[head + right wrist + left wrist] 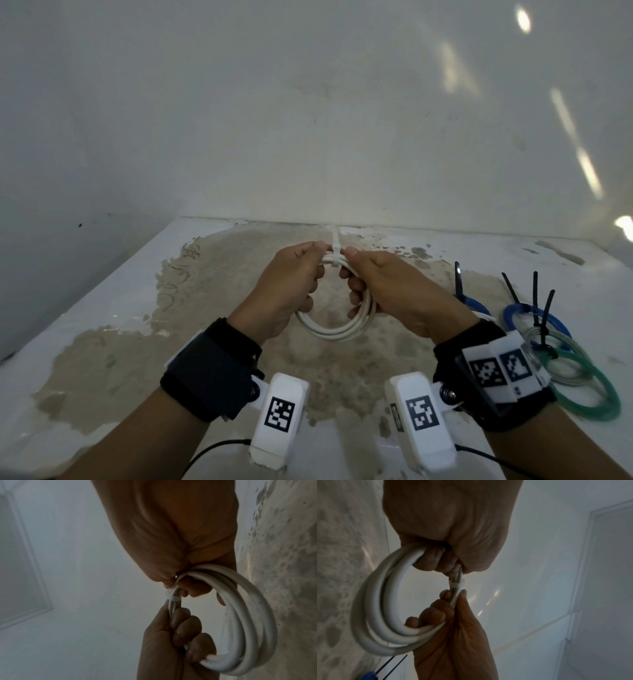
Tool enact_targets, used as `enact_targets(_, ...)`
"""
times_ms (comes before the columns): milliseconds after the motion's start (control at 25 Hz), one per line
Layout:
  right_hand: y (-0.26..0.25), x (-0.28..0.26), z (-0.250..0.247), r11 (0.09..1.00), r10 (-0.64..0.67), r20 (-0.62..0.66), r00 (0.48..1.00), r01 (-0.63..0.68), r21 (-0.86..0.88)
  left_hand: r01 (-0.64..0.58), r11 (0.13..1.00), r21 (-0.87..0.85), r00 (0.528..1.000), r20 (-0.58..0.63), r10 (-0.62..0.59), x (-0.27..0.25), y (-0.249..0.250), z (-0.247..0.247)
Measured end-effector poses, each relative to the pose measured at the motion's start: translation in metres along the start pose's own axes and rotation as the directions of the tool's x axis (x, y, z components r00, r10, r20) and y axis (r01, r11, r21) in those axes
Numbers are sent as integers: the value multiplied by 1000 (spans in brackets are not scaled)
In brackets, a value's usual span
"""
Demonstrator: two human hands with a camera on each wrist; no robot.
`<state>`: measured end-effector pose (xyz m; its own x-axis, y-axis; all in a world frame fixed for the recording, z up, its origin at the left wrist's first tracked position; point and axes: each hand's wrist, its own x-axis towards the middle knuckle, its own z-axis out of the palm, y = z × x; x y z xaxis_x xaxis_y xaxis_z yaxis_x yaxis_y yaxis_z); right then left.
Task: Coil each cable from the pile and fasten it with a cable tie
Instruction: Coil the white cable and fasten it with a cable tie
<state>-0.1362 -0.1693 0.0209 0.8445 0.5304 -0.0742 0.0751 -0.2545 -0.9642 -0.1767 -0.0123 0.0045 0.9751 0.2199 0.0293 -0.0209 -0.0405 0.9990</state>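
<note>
A white cable (337, 330) is wound into a round coil of several turns and held above the table between both hands. My left hand (291, 281) grips the coil's left side, thumb and fingers curled round the strands. On the other side my right hand (376, 284) grips the coil the same way. A white cable tie (336, 255) wraps the strands at the top of the coil, between the two thumbs, its tail sticking up. The wrist views show the tie band (457, 584) (174, 599) snug round the bundle and the loops (375, 615) (248, 615) hanging free.
At the right of the worn white table (102, 308) lie tied coils: two blue (513, 313), one clear (561, 359) and one green (596, 397), each with a black tie tail (536, 298) standing up. A white wall (308, 120) closes the back and left.
</note>
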Motion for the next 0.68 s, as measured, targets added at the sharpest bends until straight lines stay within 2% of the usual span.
enact_targets(80, 0, 1, 3, 999, -1, 3, 1000, 1, 49, 19, 1000, -21, 1000, 0, -19, -2, 4, 0)
enact_targets(200, -2, 1, 1, 996, 23, 27, 999, -25, 80, -12, 999, 40, 1000, -18, 13, -1, 6, 0)
enact_targets(400, -13, 14, -13, 987, 69, -37, 997, -62, 147, -12, 997, 76, 1000, 3, 12, -2, 10, 2)
enact_targets(680, -18, 23, -10, 961, -83, -136, 987, 115, 251, -44, 989, 139, 999, -3, 45, -4, 13, 11)
